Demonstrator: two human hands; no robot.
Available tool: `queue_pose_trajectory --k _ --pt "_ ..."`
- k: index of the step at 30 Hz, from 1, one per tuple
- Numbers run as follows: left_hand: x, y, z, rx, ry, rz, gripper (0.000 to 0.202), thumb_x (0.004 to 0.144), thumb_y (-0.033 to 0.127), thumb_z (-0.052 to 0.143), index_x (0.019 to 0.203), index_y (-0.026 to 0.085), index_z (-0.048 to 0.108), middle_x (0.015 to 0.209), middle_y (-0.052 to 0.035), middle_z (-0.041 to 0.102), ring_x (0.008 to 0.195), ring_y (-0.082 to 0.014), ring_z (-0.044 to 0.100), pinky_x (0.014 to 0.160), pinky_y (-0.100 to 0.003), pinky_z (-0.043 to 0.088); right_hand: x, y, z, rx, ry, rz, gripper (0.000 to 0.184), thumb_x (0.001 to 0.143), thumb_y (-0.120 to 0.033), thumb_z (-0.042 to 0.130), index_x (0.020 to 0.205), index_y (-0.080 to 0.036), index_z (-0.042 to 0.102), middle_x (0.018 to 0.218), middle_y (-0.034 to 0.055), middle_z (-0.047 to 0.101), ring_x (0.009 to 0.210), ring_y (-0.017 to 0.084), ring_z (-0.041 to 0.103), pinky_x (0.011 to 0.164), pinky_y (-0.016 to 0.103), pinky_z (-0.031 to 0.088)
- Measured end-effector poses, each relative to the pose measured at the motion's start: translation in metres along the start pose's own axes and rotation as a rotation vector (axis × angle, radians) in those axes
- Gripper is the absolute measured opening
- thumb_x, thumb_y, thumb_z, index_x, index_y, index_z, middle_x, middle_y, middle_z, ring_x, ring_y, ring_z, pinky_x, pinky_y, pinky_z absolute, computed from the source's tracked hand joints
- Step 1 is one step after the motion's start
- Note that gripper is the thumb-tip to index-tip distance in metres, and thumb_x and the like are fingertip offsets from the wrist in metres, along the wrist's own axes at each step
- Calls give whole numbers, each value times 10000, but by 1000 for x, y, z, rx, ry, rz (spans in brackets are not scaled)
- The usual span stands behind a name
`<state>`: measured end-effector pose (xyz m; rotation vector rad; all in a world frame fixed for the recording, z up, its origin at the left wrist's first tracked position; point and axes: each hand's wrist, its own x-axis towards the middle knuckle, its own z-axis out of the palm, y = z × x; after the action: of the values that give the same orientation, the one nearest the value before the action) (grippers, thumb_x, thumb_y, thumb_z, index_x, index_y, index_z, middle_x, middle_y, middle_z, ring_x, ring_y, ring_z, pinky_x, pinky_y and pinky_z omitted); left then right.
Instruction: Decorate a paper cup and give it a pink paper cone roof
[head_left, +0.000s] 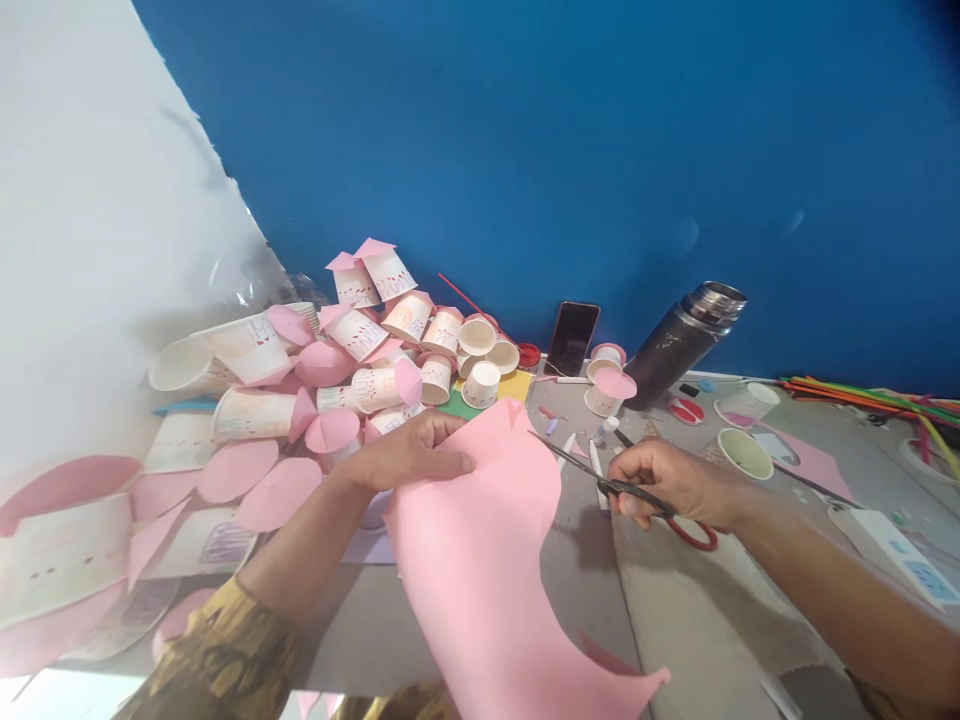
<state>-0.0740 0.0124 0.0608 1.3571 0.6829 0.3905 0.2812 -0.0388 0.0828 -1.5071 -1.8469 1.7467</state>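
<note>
A large pink paper sheet (pixel 480 540) with curved cut-outs along its right side hangs from my left hand (pixel 412 450), whose thumb lies on top and fingers go behind it. In my right hand (pixel 660 480) is a pair of scissors (pixel 637 490) with red handles and dark blades. The blade tips point left and reach the sheet's upper right edge, near a small notch. Whether the blades are parted is hard to see. Left of the sheet lies a heap of decorated paper cups (pixel 375 390) with pink paper pieces on them.
Behind the sheet, a phone (pixel 573 340) leans on the blue wall beside a dark steel flask (pixel 679 350). Markers (pixel 598 470) and a cup with green inside (pixel 744 455) lie near my right hand. Coloured pipe cleaners (pixel 862 395) and a white power strip (pixel 896 550) are at right.
</note>
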Motion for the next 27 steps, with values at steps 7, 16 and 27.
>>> queue_pose_trajectory --k 7,16,27 --pt "4 2 2 15 -37 10 309 836 432 821 942 145 776 871 -61 779 704 -164 705 602 -226 523 -1 -1 2 -2 -12 -3 503 694 -677 796 678 -196 647 584 5 637 573 137 517 576 278 339" --pt "6 2 -4 90 -66 -6 327 823 452 817 928 146 776 865 -68 778 712 -175 703 616 -242 532 -3 9 -1 15 -63 -21 530 714 -690 802 674 -193 623 613 4 632 587 132 509 591 275 334" --pt "14 32 -9 450 253 -27 306 772 399 790 983 180 756 872 -42 753 762 -195 667 623 -251 468 -2 19 4 -82 64 15 490 809 -621 766 644 -184 615 615 8 645 566 114 441 565 274 291"
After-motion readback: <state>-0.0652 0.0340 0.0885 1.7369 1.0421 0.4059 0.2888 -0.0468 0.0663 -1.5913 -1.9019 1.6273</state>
